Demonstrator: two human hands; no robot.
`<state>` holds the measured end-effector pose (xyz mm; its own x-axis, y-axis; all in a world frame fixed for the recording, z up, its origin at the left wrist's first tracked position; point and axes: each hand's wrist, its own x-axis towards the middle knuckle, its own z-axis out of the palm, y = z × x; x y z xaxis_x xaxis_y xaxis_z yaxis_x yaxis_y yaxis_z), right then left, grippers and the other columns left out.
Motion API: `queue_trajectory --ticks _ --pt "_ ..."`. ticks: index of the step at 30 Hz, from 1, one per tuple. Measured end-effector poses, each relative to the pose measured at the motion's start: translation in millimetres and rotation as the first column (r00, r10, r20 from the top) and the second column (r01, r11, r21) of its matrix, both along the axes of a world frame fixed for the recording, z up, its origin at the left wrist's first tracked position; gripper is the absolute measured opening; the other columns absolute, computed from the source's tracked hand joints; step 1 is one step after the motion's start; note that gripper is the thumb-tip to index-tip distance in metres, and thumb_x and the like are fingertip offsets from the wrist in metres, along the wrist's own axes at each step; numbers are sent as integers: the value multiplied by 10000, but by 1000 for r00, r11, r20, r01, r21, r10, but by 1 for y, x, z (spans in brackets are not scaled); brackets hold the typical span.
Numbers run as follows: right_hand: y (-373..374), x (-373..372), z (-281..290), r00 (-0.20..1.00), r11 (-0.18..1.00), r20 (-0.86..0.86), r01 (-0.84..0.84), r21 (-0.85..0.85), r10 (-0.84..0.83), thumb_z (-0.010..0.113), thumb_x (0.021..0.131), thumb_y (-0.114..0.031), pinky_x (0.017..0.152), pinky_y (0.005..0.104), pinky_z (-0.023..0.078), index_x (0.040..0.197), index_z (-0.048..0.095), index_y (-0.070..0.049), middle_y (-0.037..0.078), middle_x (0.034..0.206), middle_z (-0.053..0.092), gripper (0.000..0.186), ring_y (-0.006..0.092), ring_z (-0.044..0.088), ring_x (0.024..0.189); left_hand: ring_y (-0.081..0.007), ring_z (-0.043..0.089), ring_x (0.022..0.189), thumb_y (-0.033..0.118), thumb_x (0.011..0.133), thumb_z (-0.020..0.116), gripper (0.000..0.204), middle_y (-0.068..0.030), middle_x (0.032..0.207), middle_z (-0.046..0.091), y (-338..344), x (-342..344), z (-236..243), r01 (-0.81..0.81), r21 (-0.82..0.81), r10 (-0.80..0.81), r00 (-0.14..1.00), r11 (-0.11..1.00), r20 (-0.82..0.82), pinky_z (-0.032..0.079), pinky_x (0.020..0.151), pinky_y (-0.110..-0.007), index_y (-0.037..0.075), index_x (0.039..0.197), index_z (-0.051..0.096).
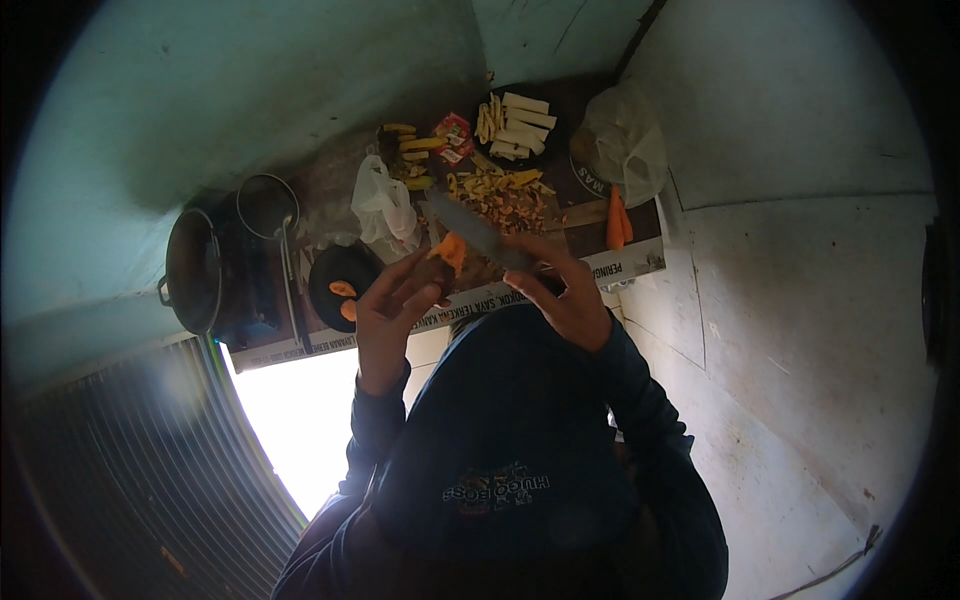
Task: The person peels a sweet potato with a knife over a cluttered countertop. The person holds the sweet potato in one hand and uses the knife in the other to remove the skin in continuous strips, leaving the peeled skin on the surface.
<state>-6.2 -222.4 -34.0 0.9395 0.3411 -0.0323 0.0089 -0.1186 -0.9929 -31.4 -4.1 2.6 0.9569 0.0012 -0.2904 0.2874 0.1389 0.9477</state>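
My left hand (395,305) is closed around what looks like a sweet potato (452,250), with orange flesh bare at its upper end and darker skin lower down. My right hand (562,290) grips a broad-bladed knife (465,222) by its handle. The wide blade points up and left, right beside the orange flesh; whether it touches cannot be made out. Just beyond the knife, a heap of orange and yellowish peelings (500,205) covers part of the table. Left of my left hand, a black plate (325,275) bears a few orange pieces (343,289).
Farther back stands a dark plate of pale rolls (525,125). Yellow pieces (420,145), a red packet (453,138) and a white plastic bag (383,205) lie left of it. Carrots (618,220) and a clear bag (635,140) are right. A wok (193,270) and strainer (268,207) sit left.
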Motion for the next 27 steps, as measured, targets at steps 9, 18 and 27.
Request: queue_trajectory --ticks 9,18,27 --pt "12 -2 13 1000 995 -31 3 98 0 677 842 -142 868 340 497 1239 482 -34 134 1279 488 455 223 555 1091 -230 604 1003 40 827 643 440 -140 1077 609 5 -5 -7 -8 -20 8 1000 1000 -11 519 790 -343 -32 1241 511" --pt "20 -6 14 995 993 -92 50 103 -40 692 831 -142 873 361 495 1235 451 -38 136 1217 504 481 256 555 1088 -235 589 1042 44 826 648 452 -147 1118 591 7 -7 -3 29 -41 -25 996 999 90 523 798 -342 -36 1246 503" --pt "15 -3 16 995 998 -76 -65 -4 65 659 860 -150 862 356 501 1269 422 -35 143 1180 539 487 231 587 1031 -229 599 1012 49 829 639 451 -146 1084 610 8 -6 -4 -23 31 26 996 999 -82 522 794 -344 -34 1250 501"
